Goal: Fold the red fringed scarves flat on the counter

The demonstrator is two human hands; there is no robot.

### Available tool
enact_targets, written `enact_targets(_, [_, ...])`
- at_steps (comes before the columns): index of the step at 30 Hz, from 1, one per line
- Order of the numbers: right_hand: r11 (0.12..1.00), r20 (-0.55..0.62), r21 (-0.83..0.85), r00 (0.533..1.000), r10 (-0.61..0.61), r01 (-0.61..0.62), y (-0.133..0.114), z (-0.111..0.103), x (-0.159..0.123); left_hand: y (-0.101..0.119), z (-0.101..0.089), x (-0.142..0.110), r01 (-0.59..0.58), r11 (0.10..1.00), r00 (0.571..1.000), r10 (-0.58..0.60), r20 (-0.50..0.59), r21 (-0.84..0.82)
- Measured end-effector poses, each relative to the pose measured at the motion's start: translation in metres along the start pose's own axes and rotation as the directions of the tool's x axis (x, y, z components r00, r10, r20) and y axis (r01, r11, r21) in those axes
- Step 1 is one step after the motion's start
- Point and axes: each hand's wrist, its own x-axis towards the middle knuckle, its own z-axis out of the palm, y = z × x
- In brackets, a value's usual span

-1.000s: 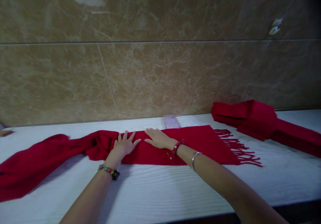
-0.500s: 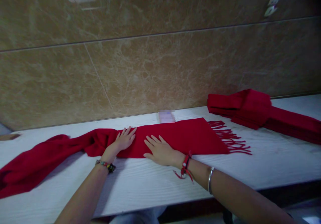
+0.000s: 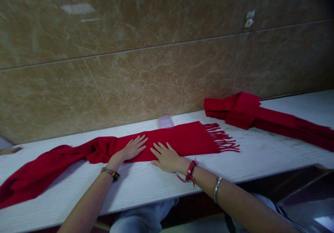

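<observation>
A red scarf lies lengthwise along the white table, flat on the right with its fringe spread out. Toward the left the same scarf is bunched and wrinkled, running out past the frame's edge. My left hand rests flat on its smooth part, just right of the bunched section, fingers stretched. Beside it my right hand also lies palm down, fingers spread over the scarf's near edge. Neither hand grips the cloth.
A folded and wrapped red scarf lies at the back right. A small blurred packet sits against the brown marbled wall. The white table ends in a near edge above my legs. A brownish object is at the far left.
My left hand has slid a little to the right, closer to my right hand. The camera view has shifted; the scarf appears to lie as before.
</observation>
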Motion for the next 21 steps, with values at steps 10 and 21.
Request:
enact_targets(10, [0.992,-0.029,-0.069,0.994,-0.109,0.107,0.018,-0.005,-0.03,0.01,0.004,-0.005,0.091,0.996,0.995,-0.091,-0.041,-0.009])
enact_targets(21, [0.949,-0.161,-0.259,0.977,0.143,-0.181,0.088,-0.033,-0.089,0.009,0.009,-0.004,0.085,0.996,0.993,-0.082,-0.083,0.023])
